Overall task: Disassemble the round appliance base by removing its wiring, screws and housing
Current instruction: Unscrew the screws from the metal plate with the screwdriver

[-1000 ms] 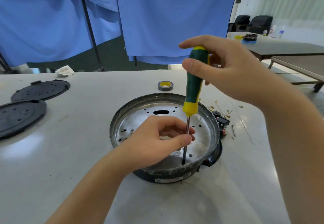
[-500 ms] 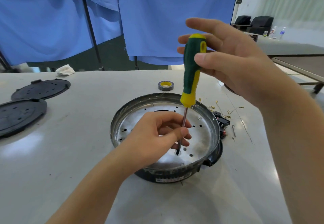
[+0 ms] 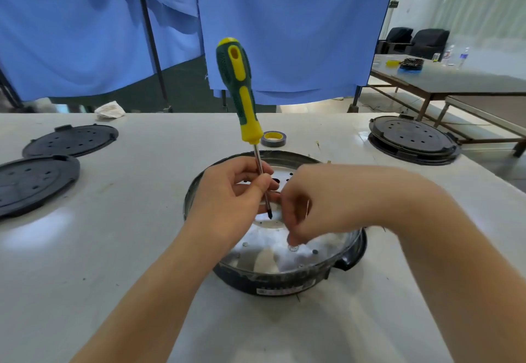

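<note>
Round appliance base (image 3: 287, 283) sits near the middle of the white table (image 3: 113, 249), its open side up: a dark plastic outer housing with a small lug on the right and a label strip on the near wall, lined by a shiny, shallow metal pan (image 3: 264, 257) punched with small holes. A screw (image 3: 293, 248) stands in the pan floor toward the near side.

Over the pan, the left hand (image 3: 227, 200) pinches the bare steel shaft of a screwdriver (image 3: 242, 101) between thumb and curled fingers. The tool stands almost upright, leaning slightly left at the top, its long axis running from the dark tip, which hangs just above the pan floor, up to the chunky green and yellow ribbed handle. Nothing holds the handle.

The right hand (image 3: 321, 200) reaches in from the right, knuckles up, fingers curled down toward the screw; whether the fingertips grip it cannot be told.

Just behind the base lies a roll of dark tape with a yellow core (image 3: 273, 138). Two flat black perforated discs (image 3: 71, 140) lie at the left edge of the table, and a stack of similar round black parts (image 3: 412, 139) rests at the far right. A crumpled white cloth (image 3: 109, 109) lies at the far edge, beneath hanging blue curtains (image 3: 284, 27).
</note>
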`<state>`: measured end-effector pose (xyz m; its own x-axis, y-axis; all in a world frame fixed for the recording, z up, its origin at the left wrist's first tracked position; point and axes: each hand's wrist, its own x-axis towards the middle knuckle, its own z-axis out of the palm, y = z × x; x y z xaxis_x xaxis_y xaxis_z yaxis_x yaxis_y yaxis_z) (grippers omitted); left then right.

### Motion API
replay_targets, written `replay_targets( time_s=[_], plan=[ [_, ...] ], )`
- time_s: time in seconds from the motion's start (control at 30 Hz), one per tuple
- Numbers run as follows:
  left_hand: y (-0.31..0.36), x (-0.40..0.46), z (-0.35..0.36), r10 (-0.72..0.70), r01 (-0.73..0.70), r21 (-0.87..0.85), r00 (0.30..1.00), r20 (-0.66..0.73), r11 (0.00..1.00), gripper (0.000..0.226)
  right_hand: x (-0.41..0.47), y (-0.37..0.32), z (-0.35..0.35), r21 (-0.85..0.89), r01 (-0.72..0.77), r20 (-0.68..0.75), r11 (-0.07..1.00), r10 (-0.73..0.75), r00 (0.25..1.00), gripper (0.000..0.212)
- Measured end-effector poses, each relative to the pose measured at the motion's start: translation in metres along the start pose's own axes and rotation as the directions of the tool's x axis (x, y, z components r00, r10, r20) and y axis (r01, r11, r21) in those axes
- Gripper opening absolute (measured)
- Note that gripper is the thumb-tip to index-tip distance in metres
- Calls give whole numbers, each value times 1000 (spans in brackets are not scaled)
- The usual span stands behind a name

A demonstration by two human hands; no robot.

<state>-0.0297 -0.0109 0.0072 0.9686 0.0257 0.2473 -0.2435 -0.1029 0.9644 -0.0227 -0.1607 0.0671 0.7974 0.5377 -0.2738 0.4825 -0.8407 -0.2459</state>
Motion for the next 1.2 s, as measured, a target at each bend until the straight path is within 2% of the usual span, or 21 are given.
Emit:
replay_targets(
  time_s=[0.1,0.33,0.43,0.8,0.97,1.2],
  plan=[
    [-2,1,-1,22,-20,74,1000,-18,997,19,11,-8,13,-50,15,131,999,-8,991,10],
    [-8,4,-2,-68,68,41,998,-2,997,16,10,-13,17,-157,7,129,988,13,992,15],
    [-8,4,-1,-71,71,56,998,-2,996,16,11,-11,18,-151,-1,148,988,24,989,15],
    [-9,4,0,-68,68,86,998,-6,994,19,21,3,15,4,-15,237,1000,13,971,23],
    [-9,4,0,-64,63,103,998,5,993,20,22,8,11,127,-41,287,991,3,958,25],
    [-9,3,0,-60,58,90,998,21,994,21,16,18,-2,294,14,280,956,-100,955,25]
  ],
)
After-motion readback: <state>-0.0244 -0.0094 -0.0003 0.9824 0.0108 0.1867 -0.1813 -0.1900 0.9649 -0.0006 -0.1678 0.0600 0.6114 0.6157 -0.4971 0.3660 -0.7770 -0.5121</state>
